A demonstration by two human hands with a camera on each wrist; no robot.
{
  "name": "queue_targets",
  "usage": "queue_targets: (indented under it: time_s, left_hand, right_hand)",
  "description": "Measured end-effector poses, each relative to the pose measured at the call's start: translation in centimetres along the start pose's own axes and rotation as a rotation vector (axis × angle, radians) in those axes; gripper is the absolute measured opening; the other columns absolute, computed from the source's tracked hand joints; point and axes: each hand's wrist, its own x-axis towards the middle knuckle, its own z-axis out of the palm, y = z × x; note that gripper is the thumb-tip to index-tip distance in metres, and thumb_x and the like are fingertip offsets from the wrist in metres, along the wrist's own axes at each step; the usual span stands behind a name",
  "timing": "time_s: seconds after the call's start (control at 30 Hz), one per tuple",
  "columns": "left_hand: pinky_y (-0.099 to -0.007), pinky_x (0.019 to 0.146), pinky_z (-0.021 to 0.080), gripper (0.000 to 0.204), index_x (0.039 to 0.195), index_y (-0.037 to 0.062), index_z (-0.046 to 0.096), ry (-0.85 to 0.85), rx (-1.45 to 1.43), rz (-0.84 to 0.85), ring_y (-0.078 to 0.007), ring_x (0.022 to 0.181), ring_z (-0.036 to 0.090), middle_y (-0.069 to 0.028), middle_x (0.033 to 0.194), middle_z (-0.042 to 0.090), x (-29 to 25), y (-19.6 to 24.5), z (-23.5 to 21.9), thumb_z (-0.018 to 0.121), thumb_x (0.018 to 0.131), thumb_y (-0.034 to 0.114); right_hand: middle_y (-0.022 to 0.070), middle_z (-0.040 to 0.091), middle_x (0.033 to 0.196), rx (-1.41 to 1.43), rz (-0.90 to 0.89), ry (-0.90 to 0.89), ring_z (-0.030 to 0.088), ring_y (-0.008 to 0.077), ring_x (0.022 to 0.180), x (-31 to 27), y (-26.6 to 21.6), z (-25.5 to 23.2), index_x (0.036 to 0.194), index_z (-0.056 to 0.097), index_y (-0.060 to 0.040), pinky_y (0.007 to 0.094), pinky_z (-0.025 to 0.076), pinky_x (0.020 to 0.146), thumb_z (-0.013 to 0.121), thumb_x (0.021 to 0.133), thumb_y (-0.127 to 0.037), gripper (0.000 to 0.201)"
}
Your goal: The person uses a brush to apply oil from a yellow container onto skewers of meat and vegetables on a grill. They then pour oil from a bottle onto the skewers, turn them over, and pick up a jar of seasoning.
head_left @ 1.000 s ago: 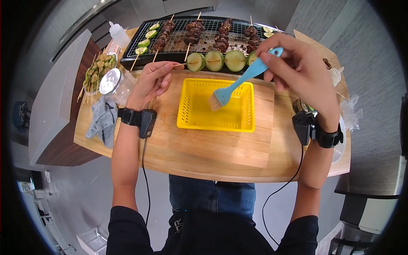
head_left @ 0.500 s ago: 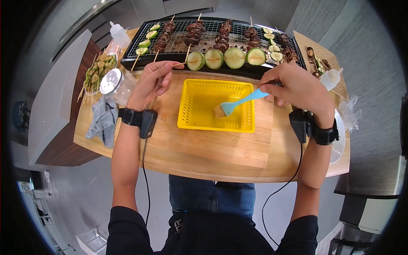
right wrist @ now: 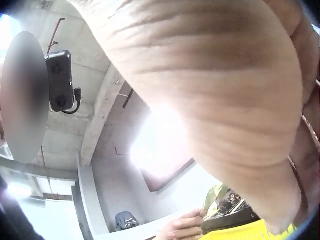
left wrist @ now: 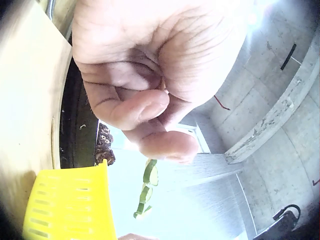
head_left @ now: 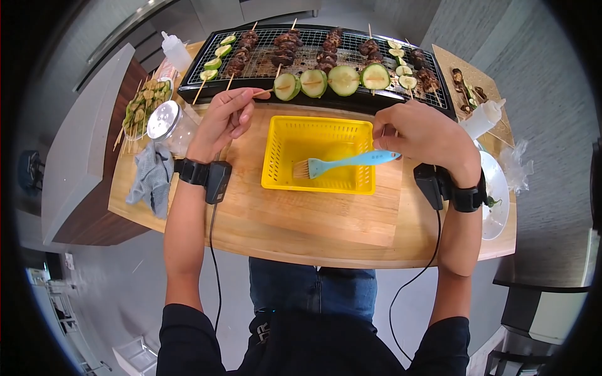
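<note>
My left hand (head_left: 229,122) pinches the bare end of a wooden skewer between thumb and fingers. Several round zucchini slices (head_left: 343,81) with green skin are threaded along it, level in front of the grill's near edge. In the left wrist view the slices (left wrist: 150,172) show beyond the curled fingers. My right hand (head_left: 429,138) grips the end of a blue basting brush (head_left: 351,161), fingers bent over the handle. The brush lies nearly level over a yellow basket (head_left: 318,189), bristles pointing left and overlapping its inside. The right wrist view hides the brush behind the palm.
A black grill (head_left: 269,78) at the back bears meat and vegetable skewers. A lidded jar (head_left: 164,121), grey cloth (head_left: 152,178) and plate of skewers (head_left: 147,109) are on the left. At right are a squeeze bottle (head_left: 483,119) and white plate (head_left: 495,213).
My right hand has come down and toward me, and the brush has swung from slanted to nearly level over the basket. My left hand has hardly moved; the slices have turned slightly.
</note>
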Motion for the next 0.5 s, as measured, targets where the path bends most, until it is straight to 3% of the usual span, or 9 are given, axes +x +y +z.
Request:
queue_targets:
  time_s: [0.07, 0.13, 0.47, 0.5]
  left_hand:
    - [-0.0181, 0.036, 0.026, 0.031, 0.113, -0.009, 0.059, 0.001, -0.004, -0.002, -0.0035, 0.038, 0.033, 0.0023, 0.057, 0.048, 0.0, 0.0, -0.1, 0.051, 0.101, 0.019]
    - [-0.0181, 0.036, 0.026, 0.031, 0.113, -0.0089, 0.058, -0.004, -0.007, -0.005, -0.0035, 0.038, 0.034, 0.0025, 0.058, 0.047, 0.1, -0.1, -0.2, 0.051, 0.101, 0.019]
    - [-0.0178, 0.037, 0.026, 0.032, 0.114, -0.0086, 0.058, 0.007, 0.003, -0.001, -0.0033, 0.039, 0.034, 0.0028, 0.058, 0.047, 0.1, -0.1, 0.0, 0.051, 0.101, 0.02]
    - [-0.0179, 0.037, 0.026, 0.032, 0.114, -0.0085, 0.058, 0.009, 0.005, -0.006, -0.0033, 0.039, 0.034, 0.0029, 0.058, 0.047, 0.0, -0.1, 0.1, 0.051, 0.101, 0.02]
  right_hand:
    - [0.0151, 0.066, 0.082, -0.078, -0.073, 0.043, 0.066, 0.0266, 0.08, -0.1, 0.0, 0.0, 0.092, 0.069, -0.0026, 0.0361, 0.052, 0.072, 0.068, 0.084, -0.02, 0.02]
    - [0.0134, 0.065, 0.079, -0.064, 0.023, 0.013, 0.062, 0.0288, 0.085, -0.4, -0.7, -0.4, 0.091, 0.068, -0.0041, 0.038, 0.049, 0.076, 0.072, 0.079, -0.022, 0.021]
    - [0.0113, 0.064, 0.077, -0.023, -0.034, -0.022, 0.061, 0.0292, 0.082, -0.4, -1.0, -0.5, 0.085, 0.067, -0.0035, 0.0382, 0.048, 0.073, 0.077, 0.074, -0.02, 0.022]
    - [0.0118, 0.067, 0.076, -0.031, -0.075, -0.012, 0.065, 0.0255, 0.076, -0.4, -1.0, -0.5, 0.084, 0.066, -0.0006, 0.0335, 0.049, 0.069, 0.077, 0.074, -0.014, 0.02]
